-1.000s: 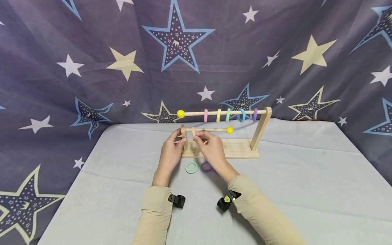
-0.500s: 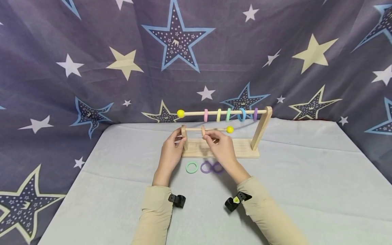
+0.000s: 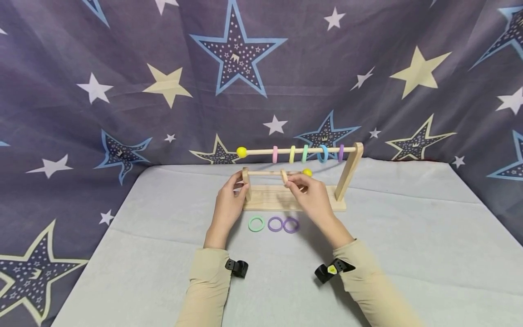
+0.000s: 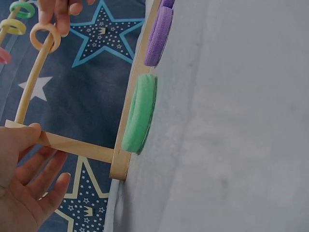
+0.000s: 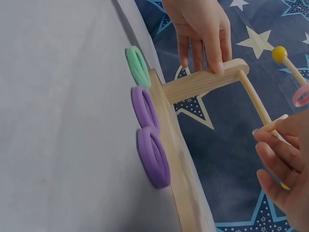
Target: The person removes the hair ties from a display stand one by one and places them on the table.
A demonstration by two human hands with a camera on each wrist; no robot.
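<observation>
On the lower rod (image 3: 263, 173), right hand (image 3: 312, 196) pinches orange ring (image 3: 284, 176) threaded round it; left hand (image 3: 229, 202) grips short post (image 4: 79, 146) at that rod's end. Green ring (image 4: 140, 113) and two purple rings (image 5: 144, 108) lie in front of base (image 3: 267, 200). Upper rod (image 3: 258, 151) carries five rings (image 3: 304, 154).

one dark purple-grey curtain (image 3: 135, 36), hung at the back and sides, printed with stars (image 3: 239, 68) in white, pale yellow and blue outline; one pale grey cloth (image 3: 408, 222), spread flat before it, lightly creased.
</observation>
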